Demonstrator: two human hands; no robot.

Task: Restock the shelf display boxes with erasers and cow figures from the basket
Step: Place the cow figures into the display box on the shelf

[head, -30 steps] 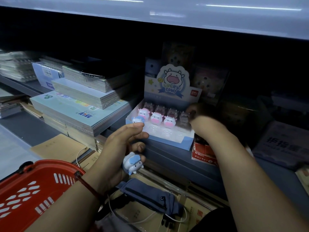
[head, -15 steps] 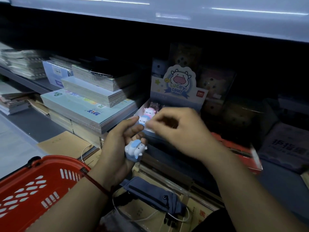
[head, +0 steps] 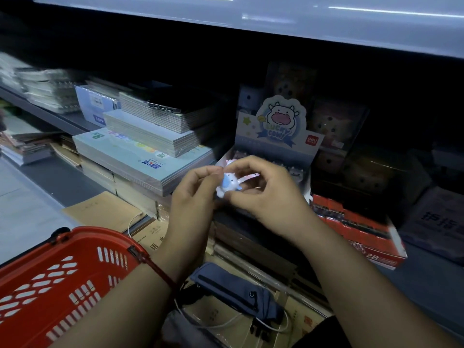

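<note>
A small white and blue cow figure (head: 229, 185) is held between both hands in front of the shelf. My left hand (head: 192, 194) pinches it from the left, and my right hand (head: 266, 194) pinches it from the right with thumb and fingers. Behind them stands the Lucky Cow display box (head: 278, 136) with several cow figures in rows, mostly hidden by my hands. The red basket (head: 57, 280) hangs at the lower left by my left forearm; its contents are out of sight.
Stacks of notebooks (head: 140, 151) fill the shelf to the left of the display box. A red box marked 2B (head: 361, 232) lies at its right. A blue pouch (head: 236, 290) with a white cable lies below my wrists. A shelf board (head: 251, 16) overhangs above.
My right hand drew back from the display box to meet my left hand. The cow figure rose from my left palm and is now pinched by both hands.
</note>
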